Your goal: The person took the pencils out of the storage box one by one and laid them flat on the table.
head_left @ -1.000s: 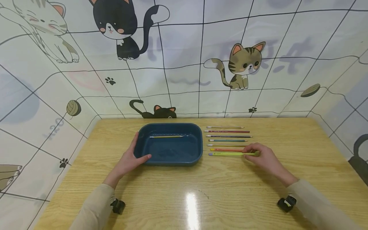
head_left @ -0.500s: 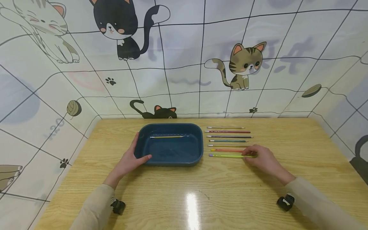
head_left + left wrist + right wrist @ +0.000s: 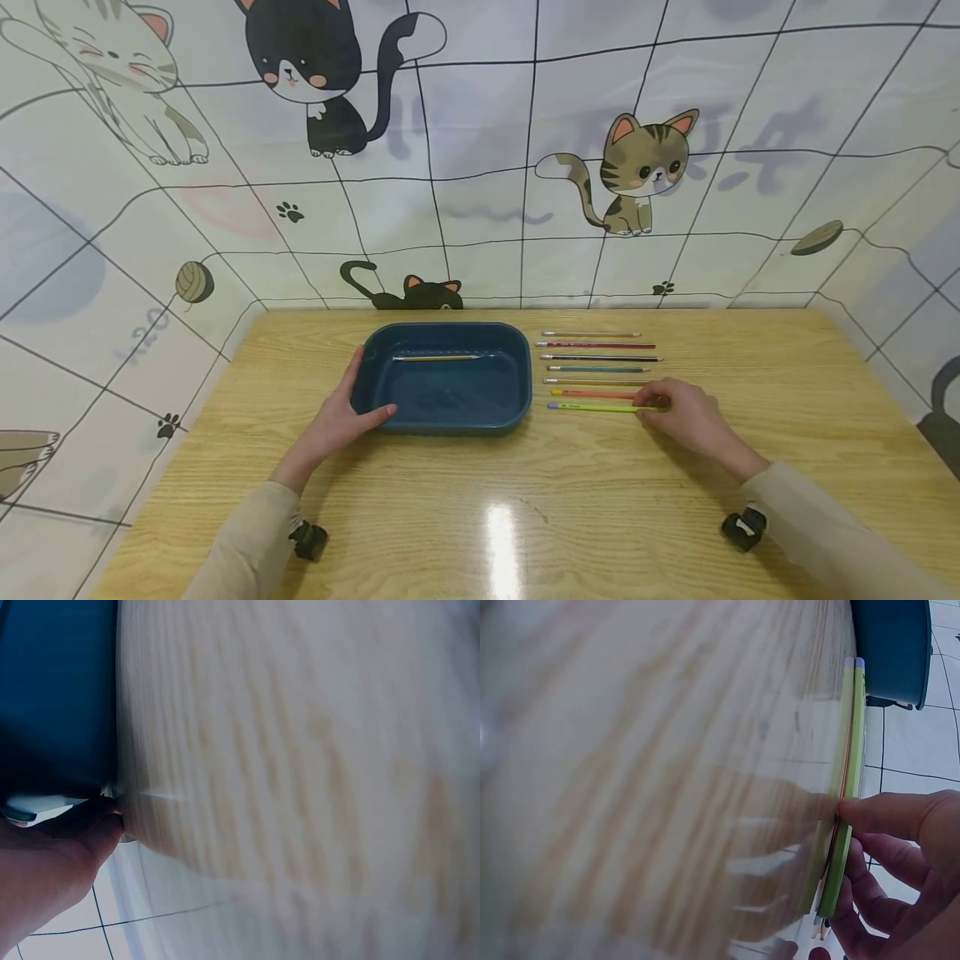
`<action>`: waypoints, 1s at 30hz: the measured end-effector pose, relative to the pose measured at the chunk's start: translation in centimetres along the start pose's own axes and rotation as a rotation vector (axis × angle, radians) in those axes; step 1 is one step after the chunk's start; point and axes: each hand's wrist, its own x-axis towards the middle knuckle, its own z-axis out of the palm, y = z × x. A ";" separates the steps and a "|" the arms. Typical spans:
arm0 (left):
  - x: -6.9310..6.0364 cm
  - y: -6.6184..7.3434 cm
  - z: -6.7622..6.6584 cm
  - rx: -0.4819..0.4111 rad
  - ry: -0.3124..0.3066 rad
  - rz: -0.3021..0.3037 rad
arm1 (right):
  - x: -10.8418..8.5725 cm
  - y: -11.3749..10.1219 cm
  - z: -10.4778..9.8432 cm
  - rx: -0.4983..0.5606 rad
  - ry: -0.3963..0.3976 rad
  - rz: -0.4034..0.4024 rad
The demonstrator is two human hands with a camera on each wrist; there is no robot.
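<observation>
My left hand (image 3: 333, 429) rests at the near left corner of a dark blue rectangular dish (image 3: 442, 423). Its fingers lie along the outer left side and the thumb stretches along the near wall; the left wrist view shows the thumb against the dish wall (image 3: 56, 690). Inside the dish lies one yellowish pencil (image 3: 437, 357). Over to the right, my right hand (image 3: 686, 418) pinches a bright green pencil (image 3: 588, 407) with a lilac end, near its right end. In the right wrist view the green pencil (image 3: 857, 735) lies close along the tabletop.
Beyond the green pencil, an orange pencil (image 3: 592, 393) and several others, including a teal pencil (image 3: 596, 368) and a red pencil (image 3: 600, 344), lie in parallel rows right of the dish. A cat-patterned sheet (image 3: 480, 208) rises behind the wooden table (image 3: 420, 517).
My right hand has lowered the green pencil slightly and shifted it a little toward me; its right end is now more covered by the fingers. The left hand and dish stay put.
</observation>
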 end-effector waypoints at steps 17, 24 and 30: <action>0.0 -0.1 0.1 -0.007 0.000 0.003 | -0.1 -0.1 -0.1 0.000 0.019 -0.016; 0.0 0.1 0.0 -0.001 -0.001 -0.001 | 0.0 -0.6 -0.4 0.038 0.031 -0.016; 0.0 0.1 0.0 0.003 0.001 0.000 | 0.6 -1.4 -0.6 0.093 0.013 -0.002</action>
